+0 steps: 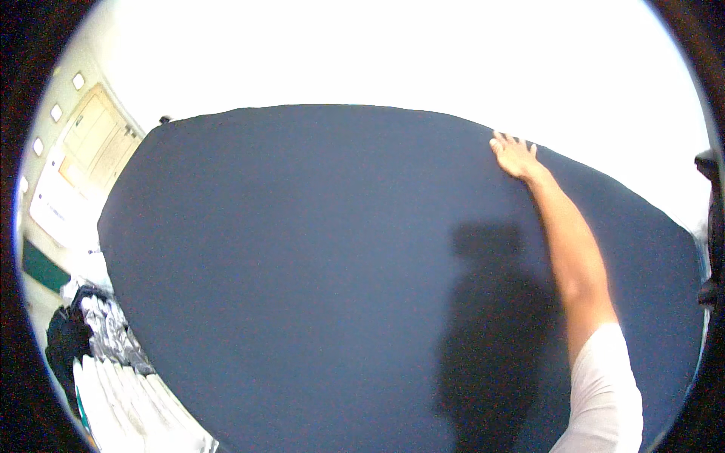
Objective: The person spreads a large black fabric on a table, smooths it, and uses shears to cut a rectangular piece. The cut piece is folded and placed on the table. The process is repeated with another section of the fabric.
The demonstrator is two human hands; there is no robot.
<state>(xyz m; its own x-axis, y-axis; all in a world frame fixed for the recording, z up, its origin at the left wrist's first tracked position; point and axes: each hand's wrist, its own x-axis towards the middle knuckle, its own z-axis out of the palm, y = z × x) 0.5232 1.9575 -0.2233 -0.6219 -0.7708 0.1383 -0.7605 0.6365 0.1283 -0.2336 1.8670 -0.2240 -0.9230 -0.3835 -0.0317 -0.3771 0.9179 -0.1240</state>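
A large dark navy panel that looks like cloth fills most of the view, with a smooth surface and a curved upper edge against white. My right hand lies on it near that upper edge, right of the middle. Its fingers are spread and point upward, and nothing shows in its grasp. The bare forearm runs down to a white sleeve. My left hand is out of view. A dark shadow falls on the panel to the left of my right arm.
A small dark piece sits at the panel's upper left corner. Further left are a pale wooden door, a green panel, a black item, grey patterned cloth and white folded fabric. Black objects show at the right rim.
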